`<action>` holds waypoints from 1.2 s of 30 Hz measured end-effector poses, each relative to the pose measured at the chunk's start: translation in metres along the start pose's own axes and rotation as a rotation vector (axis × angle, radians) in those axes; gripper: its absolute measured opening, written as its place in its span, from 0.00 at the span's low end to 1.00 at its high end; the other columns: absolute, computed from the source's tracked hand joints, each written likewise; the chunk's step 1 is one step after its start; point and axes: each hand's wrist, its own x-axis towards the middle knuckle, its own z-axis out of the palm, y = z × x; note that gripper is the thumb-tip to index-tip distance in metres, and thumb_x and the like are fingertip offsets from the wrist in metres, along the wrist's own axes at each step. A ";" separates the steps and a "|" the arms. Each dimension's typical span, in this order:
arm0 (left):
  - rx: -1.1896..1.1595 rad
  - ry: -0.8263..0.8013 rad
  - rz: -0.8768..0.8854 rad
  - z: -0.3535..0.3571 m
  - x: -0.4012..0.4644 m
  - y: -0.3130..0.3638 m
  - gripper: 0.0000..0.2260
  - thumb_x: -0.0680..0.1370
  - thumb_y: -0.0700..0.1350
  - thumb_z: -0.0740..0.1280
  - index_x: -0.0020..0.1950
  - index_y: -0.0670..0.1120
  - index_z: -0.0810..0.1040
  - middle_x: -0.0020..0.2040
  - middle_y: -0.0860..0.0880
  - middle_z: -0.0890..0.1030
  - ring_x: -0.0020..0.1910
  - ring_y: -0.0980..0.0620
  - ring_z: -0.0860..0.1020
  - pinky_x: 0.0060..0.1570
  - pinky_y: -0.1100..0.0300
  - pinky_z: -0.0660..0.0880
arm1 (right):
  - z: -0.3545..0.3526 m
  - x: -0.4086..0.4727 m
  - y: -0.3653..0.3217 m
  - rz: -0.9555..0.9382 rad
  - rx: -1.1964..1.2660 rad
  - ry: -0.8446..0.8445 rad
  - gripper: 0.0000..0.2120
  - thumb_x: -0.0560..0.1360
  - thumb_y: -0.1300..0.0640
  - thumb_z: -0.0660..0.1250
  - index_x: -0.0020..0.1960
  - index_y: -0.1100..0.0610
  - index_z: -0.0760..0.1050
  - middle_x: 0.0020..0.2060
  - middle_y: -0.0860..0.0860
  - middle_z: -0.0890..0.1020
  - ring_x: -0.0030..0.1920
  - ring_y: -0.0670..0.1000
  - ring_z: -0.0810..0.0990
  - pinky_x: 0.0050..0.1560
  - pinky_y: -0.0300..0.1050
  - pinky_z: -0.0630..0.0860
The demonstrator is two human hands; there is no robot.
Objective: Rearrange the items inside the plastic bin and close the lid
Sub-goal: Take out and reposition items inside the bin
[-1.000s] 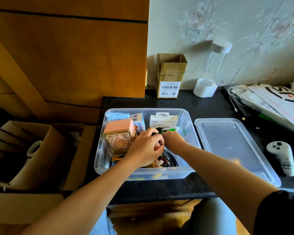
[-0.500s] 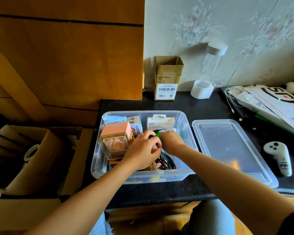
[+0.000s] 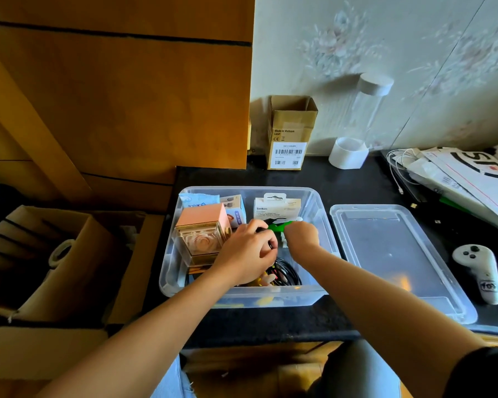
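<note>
A clear plastic bin [image 3: 318,209] stands open on the black counter. Inside it are a pink-topped gold box [image 3: 200,234] at the left, a white Belkin box [image 3: 276,206] at the back, small boxes behind the pink one, and coiled black cables [image 3: 285,272] at the front. Both hands are inside the bin, close together. My left hand [image 3: 246,254] is curled over the middle items. My right hand [image 3: 301,235] grips a green item [image 3: 279,225] whose shape is mostly hidden. The clear lid [image 3: 397,254] lies flat to the right of the bin.
A white controller [image 3: 479,271] lies right of the lid. Papers and white cables [image 3: 457,179] are stacked at the back right. A small cardboard box [image 3: 289,133] and a clear tube on a white base [image 3: 350,153] stand by the wall. Open cartons [image 3: 55,262] sit lower left.
Both hands stayed together inside the bin and shifted only slightly around the green item. The camera view drifted a little.
</note>
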 end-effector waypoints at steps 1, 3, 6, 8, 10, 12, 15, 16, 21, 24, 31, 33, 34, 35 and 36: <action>-0.002 -0.005 -0.002 0.000 0.000 0.000 0.05 0.77 0.51 0.63 0.49 0.52 0.76 0.61 0.54 0.68 0.54 0.57 0.65 0.48 0.61 0.69 | 0.001 0.000 -0.001 0.005 0.010 -0.005 0.12 0.75 0.71 0.60 0.54 0.61 0.76 0.52 0.54 0.80 0.53 0.53 0.80 0.42 0.40 0.71; -0.002 -0.013 -0.007 -0.001 0.000 0.001 0.05 0.77 0.51 0.63 0.49 0.52 0.76 0.61 0.54 0.68 0.55 0.55 0.66 0.48 0.61 0.69 | 0.003 0.000 -0.001 0.007 0.030 -0.015 0.12 0.75 0.70 0.60 0.55 0.62 0.75 0.53 0.55 0.80 0.53 0.54 0.79 0.45 0.41 0.74; -0.001 -0.014 -0.006 -0.001 0.000 0.000 0.05 0.77 0.51 0.63 0.49 0.52 0.76 0.61 0.54 0.69 0.56 0.54 0.68 0.48 0.61 0.69 | 0.004 0.000 0.000 0.005 0.068 -0.008 0.12 0.76 0.70 0.60 0.56 0.62 0.75 0.54 0.55 0.80 0.54 0.54 0.79 0.47 0.42 0.75; -0.004 -0.016 -0.007 -0.001 0.001 0.000 0.05 0.77 0.50 0.64 0.49 0.52 0.76 0.61 0.54 0.69 0.56 0.53 0.68 0.47 0.61 0.70 | 0.005 0.001 -0.001 0.010 0.127 -0.017 0.12 0.75 0.69 0.60 0.57 0.62 0.74 0.53 0.56 0.79 0.54 0.55 0.79 0.47 0.43 0.75; -0.019 -0.010 -0.019 -0.001 0.001 0.000 0.04 0.76 0.49 0.64 0.47 0.51 0.77 0.60 0.54 0.69 0.56 0.54 0.68 0.47 0.60 0.71 | 0.005 0.002 -0.003 -0.030 0.216 -0.065 0.09 0.75 0.66 0.61 0.54 0.62 0.75 0.51 0.56 0.80 0.52 0.56 0.79 0.45 0.44 0.75; -0.038 0.005 -0.041 -0.001 0.002 0.001 0.04 0.76 0.48 0.63 0.46 0.51 0.77 0.60 0.54 0.70 0.54 0.56 0.67 0.45 0.63 0.70 | 0.006 0.003 -0.006 -0.147 0.292 -0.084 0.07 0.74 0.62 0.62 0.52 0.59 0.76 0.48 0.55 0.81 0.49 0.57 0.79 0.44 0.46 0.76; -0.048 0.018 -0.052 0.000 0.003 0.002 0.06 0.77 0.47 0.61 0.44 0.51 0.77 0.59 0.55 0.70 0.53 0.59 0.65 0.41 0.67 0.66 | 0.006 0.003 -0.008 -0.235 0.314 -0.074 0.06 0.73 0.62 0.63 0.47 0.53 0.75 0.42 0.52 0.78 0.47 0.56 0.78 0.42 0.47 0.75; -0.047 0.018 -0.053 0.000 0.003 0.002 0.06 0.77 0.48 0.61 0.44 0.51 0.77 0.59 0.55 0.70 0.53 0.59 0.65 0.40 0.69 0.65 | 0.005 0.004 -0.008 -0.233 0.311 -0.073 0.05 0.73 0.61 0.63 0.45 0.52 0.74 0.40 0.50 0.77 0.46 0.56 0.77 0.41 0.46 0.74; -0.037 0.012 -0.055 0.001 0.003 0.001 0.07 0.78 0.48 0.60 0.46 0.52 0.77 0.59 0.55 0.70 0.54 0.59 0.65 0.42 0.68 0.66 | 0.007 0.006 -0.010 -0.199 0.299 -0.093 0.03 0.74 0.59 0.64 0.47 0.56 0.75 0.43 0.52 0.79 0.46 0.55 0.79 0.39 0.45 0.73; -0.043 -0.003 -0.059 0.001 0.003 0.001 0.06 0.78 0.48 0.60 0.46 0.52 0.77 0.60 0.55 0.69 0.56 0.57 0.66 0.45 0.64 0.67 | 0.008 0.006 -0.011 -0.194 0.307 -0.088 0.05 0.74 0.61 0.62 0.48 0.56 0.74 0.44 0.52 0.80 0.46 0.55 0.79 0.39 0.45 0.72; -0.045 0.058 -0.079 -0.001 0.004 0.004 0.09 0.79 0.45 0.59 0.44 0.50 0.79 0.58 0.54 0.71 0.54 0.57 0.68 0.42 0.66 0.69 | 0.005 0.008 -0.011 -0.120 0.383 -0.239 0.03 0.73 0.63 0.63 0.41 0.60 0.73 0.42 0.54 0.83 0.37 0.52 0.78 0.37 0.41 0.75; -0.041 0.053 -0.083 -0.001 0.004 0.005 0.08 0.78 0.46 0.60 0.45 0.50 0.78 0.58 0.53 0.71 0.55 0.54 0.69 0.44 0.62 0.73 | 0.005 0.009 -0.008 -0.068 0.433 -0.319 0.05 0.74 0.62 0.63 0.40 0.60 0.74 0.36 0.53 0.83 0.32 0.50 0.80 0.33 0.37 0.77; -0.021 0.037 -0.073 -0.001 0.004 0.005 0.06 0.77 0.48 0.62 0.46 0.51 0.78 0.58 0.53 0.71 0.55 0.54 0.69 0.45 0.61 0.73 | 0.004 0.010 -0.007 -0.059 0.443 -0.350 0.05 0.75 0.60 0.64 0.41 0.60 0.74 0.33 0.52 0.82 0.30 0.49 0.81 0.32 0.37 0.78; 0.008 0.017 -0.059 -0.001 0.003 0.005 0.05 0.76 0.51 0.63 0.47 0.52 0.77 0.59 0.53 0.70 0.55 0.53 0.69 0.44 0.61 0.72 | 0.002 0.010 -0.005 -0.056 0.433 -0.376 0.06 0.75 0.60 0.64 0.40 0.60 0.74 0.31 0.51 0.81 0.29 0.48 0.80 0.31 0.37 0.78; 0.033 0.002 -0.049 -0.001 0.003 0.004 0.06 0.75 0.53 0.64 0.48 0.52 0.76 0.59 0.53 0.70 0.55 0.53 0.69 0.44 0.60 0.72 | 0.000 0.010 -0.003 -0.062 0.404 -0.391 0.08 0.75 0.59 0.64 0.38 0.58 0.73 0.29 0.49 0.79 0.27 0.46 0.79 0.29 0.36 0.76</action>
